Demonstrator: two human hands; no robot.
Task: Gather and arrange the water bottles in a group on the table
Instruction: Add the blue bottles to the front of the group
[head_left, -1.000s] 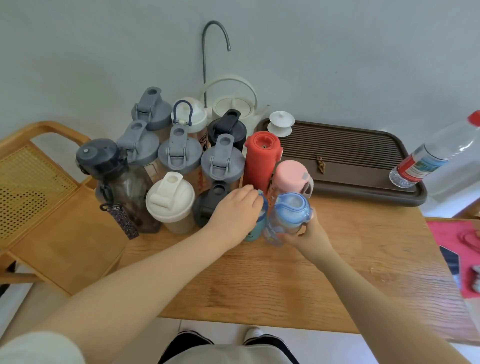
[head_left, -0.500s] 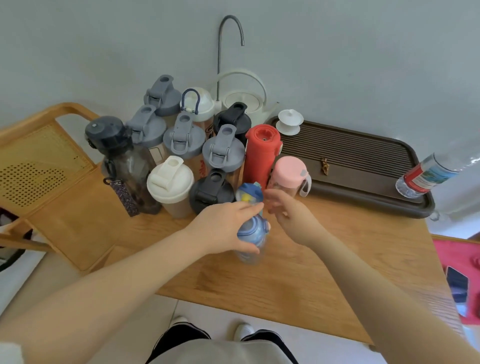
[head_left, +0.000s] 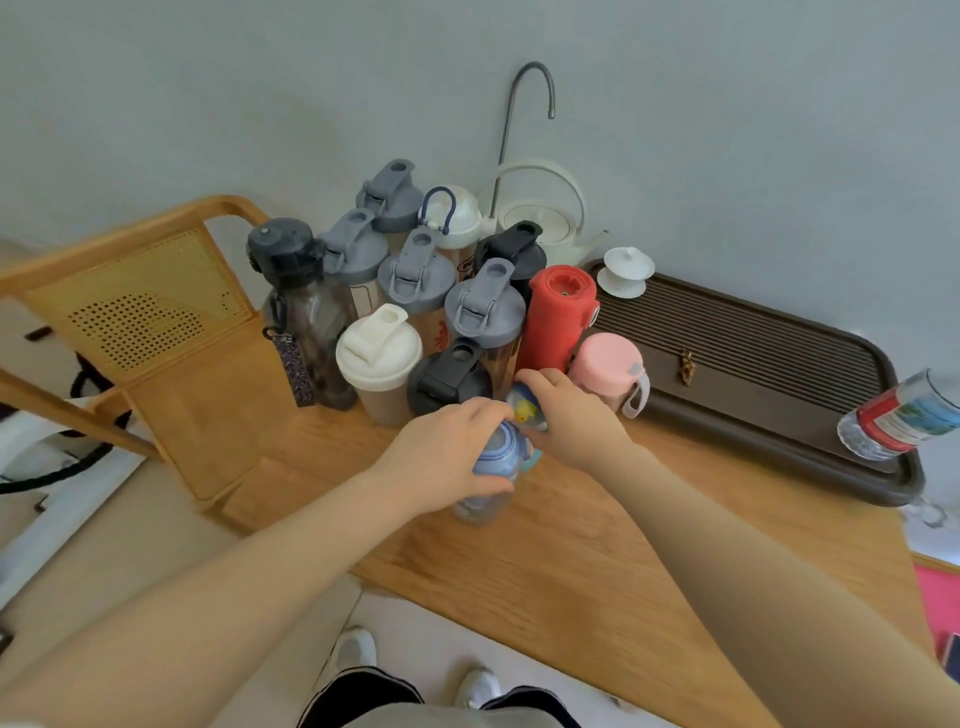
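Several bottles stand packed together at the back left of the wooden table (head_left: 597, 545): grey-lidded shakers (head_left: 483, 312), a white-lidded one (head_left: 378, 349), a dark smoky bottle (head_left: 306, 306), a black-lidded one (head_left: 449, 376), a red bottle (head_left: 558, 314) and a pink one (head_left: 605, 371). In front of them my left hand (head_left: 447, 457) grips a blue bottle (head_left: 491, 470) from above. My right hand (head_left: 566, 415) holds a small teal bottle with a yellow print (head_left: 524, 408) just behind it, beside the pink one.
A dark ridged tea tray (head_left: 727, 358) lies at the right, with a white lidded cup (head_left: 626, 270) and a clear plastic bottle with a red label (head_left: 904, 415) lying at its end. A white kettle (head_left: 540, 218) stands behind. A wooden chair (head_left: 156, 322) stands left.
The two bottles have traded hands: my left hand left the teal bottle and now grips the blue one, pulled nearer the table front; my right hand now holds the teal one.
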